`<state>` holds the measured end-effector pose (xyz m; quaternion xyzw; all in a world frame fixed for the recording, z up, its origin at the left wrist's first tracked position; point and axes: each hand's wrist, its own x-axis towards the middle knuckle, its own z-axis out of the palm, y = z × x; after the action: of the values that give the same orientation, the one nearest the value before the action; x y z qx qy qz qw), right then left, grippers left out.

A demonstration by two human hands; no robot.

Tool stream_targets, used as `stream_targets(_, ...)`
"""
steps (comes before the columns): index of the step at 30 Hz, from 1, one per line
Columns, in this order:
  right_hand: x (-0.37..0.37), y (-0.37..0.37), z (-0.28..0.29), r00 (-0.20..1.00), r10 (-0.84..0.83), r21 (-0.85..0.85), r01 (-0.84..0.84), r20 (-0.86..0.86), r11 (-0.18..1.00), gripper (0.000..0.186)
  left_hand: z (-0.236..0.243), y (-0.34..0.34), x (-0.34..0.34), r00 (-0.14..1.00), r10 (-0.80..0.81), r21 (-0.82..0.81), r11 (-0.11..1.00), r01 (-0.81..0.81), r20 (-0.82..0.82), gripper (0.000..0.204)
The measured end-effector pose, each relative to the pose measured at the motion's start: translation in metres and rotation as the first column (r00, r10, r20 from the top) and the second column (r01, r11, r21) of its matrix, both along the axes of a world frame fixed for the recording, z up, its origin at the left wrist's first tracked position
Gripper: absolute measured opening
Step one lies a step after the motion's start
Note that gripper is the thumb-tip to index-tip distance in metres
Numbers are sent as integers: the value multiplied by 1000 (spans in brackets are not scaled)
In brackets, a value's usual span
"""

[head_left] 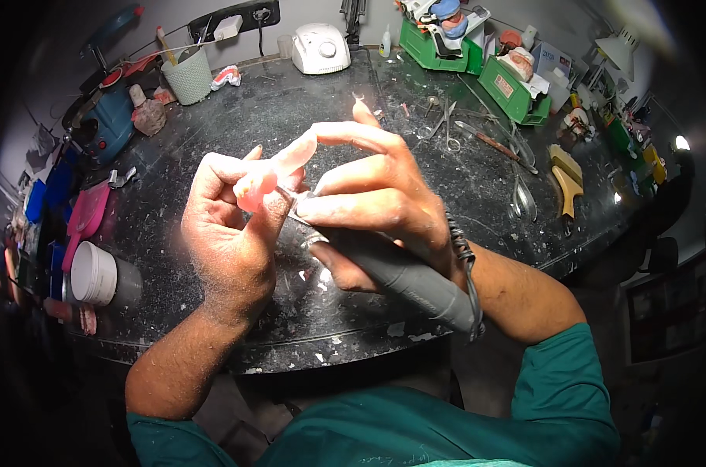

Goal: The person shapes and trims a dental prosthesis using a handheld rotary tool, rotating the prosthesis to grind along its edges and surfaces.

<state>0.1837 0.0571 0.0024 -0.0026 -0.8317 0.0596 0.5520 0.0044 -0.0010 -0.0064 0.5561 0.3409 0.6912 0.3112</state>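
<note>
Over the middle of the table, my left hand pinches a small pink denture piece between thumb and fingers. Fine pale dust covers that hand and forearm. My right hand is wrapped round a dark grey rotary handpiece, held like a pen. Its slim metal tip points up and left and meets the pink piece beside my left thumb; whether it touches cannot be made out. A coiled cord runs along the handpiece at my right wrist. My right index finger arches over toward the denture piece.
White control box at the back. Green bins with dental models stand back right, near scissors, a wax knife and a brush. On the left are a white tub, pink dustpan-like piece and woven cup.
</note>
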Motion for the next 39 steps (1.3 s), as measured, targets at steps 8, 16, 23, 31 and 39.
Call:
stream_targets(8, -2, 0, 0, 1000, 20, -13, -21, -16, 1000, 45, 1, -2, 2, 995, -8, -61, 998, 14, 100, 19)
stream_targets(16, 0, 1, -1, 999, 37, -35, -38, -23, 999, 53, 4, -1, 7, 996, -2, -57, 998, 7, 86, 19)
stream_targets(23, -4, 3, -4, 992, 27, -98, -39, -124, 994, 44, 7, -1, 5, 998, -27, -38, 999, 29, 62, 19)
stream_targets(31, -2, 6, -5, 996, 63, -86, -69, -67, 994, 49, 4, -1, 2, 1000, 19, -60, 998, -18, 4, 20)
stream_targets(39, -2, 5, -4, 996, 60, -59, -63, -65, 996, 47, 0, 4, -4, 993, 65, -4, 998, -65, -95, 20)
